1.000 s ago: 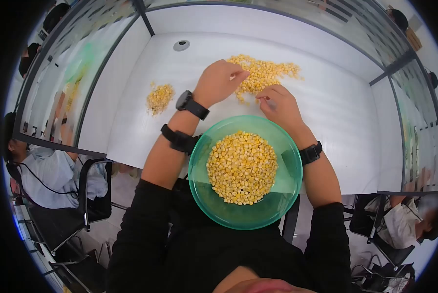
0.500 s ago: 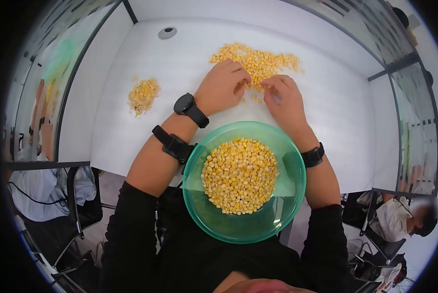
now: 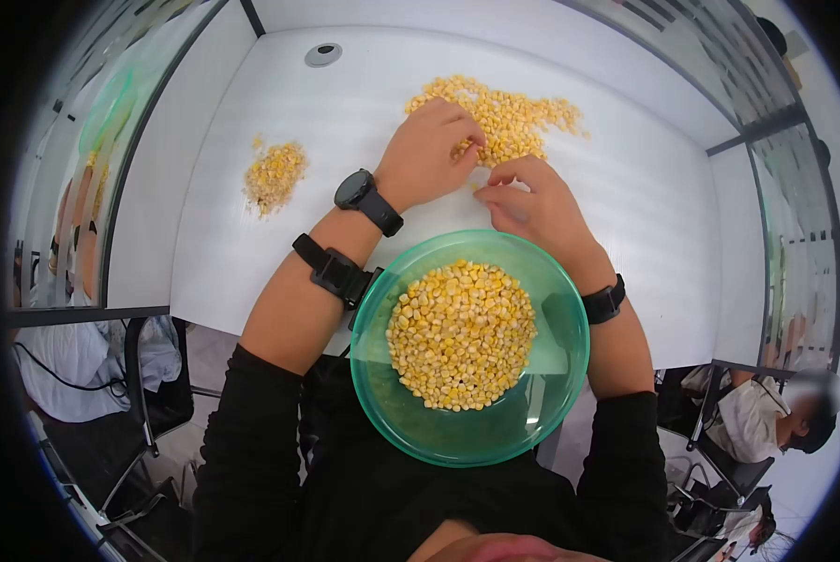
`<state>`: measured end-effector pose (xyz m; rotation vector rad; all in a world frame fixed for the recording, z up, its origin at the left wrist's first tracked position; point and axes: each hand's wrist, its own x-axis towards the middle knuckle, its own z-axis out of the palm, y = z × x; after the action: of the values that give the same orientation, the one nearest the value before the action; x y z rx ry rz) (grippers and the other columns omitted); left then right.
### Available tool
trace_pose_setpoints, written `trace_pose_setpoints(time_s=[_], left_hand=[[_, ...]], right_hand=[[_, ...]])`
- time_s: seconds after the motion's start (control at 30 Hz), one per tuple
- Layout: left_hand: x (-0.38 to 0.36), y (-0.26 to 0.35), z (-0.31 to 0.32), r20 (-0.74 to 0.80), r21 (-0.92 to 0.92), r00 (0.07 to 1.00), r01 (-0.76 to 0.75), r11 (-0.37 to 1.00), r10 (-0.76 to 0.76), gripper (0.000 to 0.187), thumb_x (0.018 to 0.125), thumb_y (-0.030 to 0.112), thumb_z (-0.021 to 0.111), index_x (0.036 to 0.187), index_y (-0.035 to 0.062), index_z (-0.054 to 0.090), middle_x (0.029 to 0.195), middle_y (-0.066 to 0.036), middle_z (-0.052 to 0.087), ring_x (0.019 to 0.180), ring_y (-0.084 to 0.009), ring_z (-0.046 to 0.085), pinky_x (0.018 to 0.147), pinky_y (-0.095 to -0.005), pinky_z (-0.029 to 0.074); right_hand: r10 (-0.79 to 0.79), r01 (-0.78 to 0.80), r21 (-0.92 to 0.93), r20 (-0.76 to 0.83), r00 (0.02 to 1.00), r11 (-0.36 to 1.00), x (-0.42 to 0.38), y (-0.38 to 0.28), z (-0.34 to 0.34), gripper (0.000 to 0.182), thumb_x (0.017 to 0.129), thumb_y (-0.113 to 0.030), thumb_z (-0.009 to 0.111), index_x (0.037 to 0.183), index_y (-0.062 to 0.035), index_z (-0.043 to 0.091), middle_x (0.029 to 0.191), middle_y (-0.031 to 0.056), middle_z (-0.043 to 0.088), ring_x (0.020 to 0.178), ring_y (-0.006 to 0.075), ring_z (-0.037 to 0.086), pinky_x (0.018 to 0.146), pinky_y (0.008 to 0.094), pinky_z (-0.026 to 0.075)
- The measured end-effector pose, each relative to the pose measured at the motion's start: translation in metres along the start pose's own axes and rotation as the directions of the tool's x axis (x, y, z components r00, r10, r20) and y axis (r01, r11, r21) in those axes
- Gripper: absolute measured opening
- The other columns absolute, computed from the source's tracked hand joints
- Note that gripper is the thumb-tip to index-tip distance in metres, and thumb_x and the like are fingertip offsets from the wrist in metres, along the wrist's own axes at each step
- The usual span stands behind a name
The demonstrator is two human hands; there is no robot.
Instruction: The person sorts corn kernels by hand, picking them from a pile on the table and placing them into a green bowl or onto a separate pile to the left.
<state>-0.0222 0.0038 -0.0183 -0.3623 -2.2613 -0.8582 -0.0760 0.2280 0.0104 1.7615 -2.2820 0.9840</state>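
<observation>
Loose yellow corn kernels [image 3: 513,117] lie spread in a pile on the white table. My left hand [image 3: 429,155] is at the near left edge of this pile, its fingers closed in a pinch; what they hold, if anything, is hidden. Just right of it and nearer to me, my right hand [image 3: 540,211] has thumb and forefinger pinched together, with a small yellow bit by the tips that is too small to tell. Below both hands, a green translucent bowl [image 3: 560,393] at the table's near edge holds a mound of corn kernels [image 3: 459,337].
A smaller heap of kernels and crumbs [image 3: 275,176] sits on the left of the table. Behind it is a round cable grommet [image 3: 323,54]. Partition walls [image 3: 181,122] enclose the table at the sides and back. A person in white [image 3: 752,421] sits at the right.
My right hand has drawn back toward me and slightly away from the pile. My left hand has shifted slightly, still pinched at the pile's edge. The bowl stays in place.
</observation>
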Motion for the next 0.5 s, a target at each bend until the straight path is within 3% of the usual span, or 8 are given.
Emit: trace_pose_setpoints(time_s=[0.2,0.4,0.5], left_hand=[[0.004,0.009,-0.01,0.064,0.031,0.996,-0.057,0.998,0.055,0.01,0.082,0.005,0.073,0.091,0.0093,0.071,0.097,-0.006,0.069,0.098,-0.0296,0.064,0.084,-0.0413,0.054],[0.002,0.021,-0.037,0.351,0.028,0.929,-0.135,0.99,0.117,0.025,0.079,0.004,0.073,0.101,0.0147,0.078,0.097,-0.005,0.068,0.098,-0.0278,0.061,0.091,-0.0411,0.051],[-0.002,0.035,-0.041,0.438,0.009,0.891,-0.137,0.991,0.119,0.037,0.077,0.004,0.073,0.11,0.0185,0.08,0.099,-0.003,0.066,0.102,-0.0274,0.059,0.095,-0.0416,0.048]], right_hand=[[-0.005,0.004,0.015,0.015,1.0,1.0,0.001,-0.003,-0.002,0.022,0.078,-0.002,0.077,0.098,-0.0109,0.08,0.104,0.0075,0.068,0.101,0.0288,0.066,0.089,0.0418,0.056],[0.057,-0.088,-0.088,-0.302,0.952,0.992,0.001,0.015,0.004,0.017,0.082,-0.001,0.074,0.096,-0.0087,0.077,0.103,0.0085,0.07,0.098,0.0294,0.067,0.085,0.0414,0.057],[0.07,-0.093,-0.046,-0.374,0.925,0.995,-0.001,0.025,0.006,0.015,0.082,-0.001,0.074,0.095,-0.0084,0.076,0.102,0.0082,0.07,0.097,0.0293,0.068,0.083,0.0405,0.057]])
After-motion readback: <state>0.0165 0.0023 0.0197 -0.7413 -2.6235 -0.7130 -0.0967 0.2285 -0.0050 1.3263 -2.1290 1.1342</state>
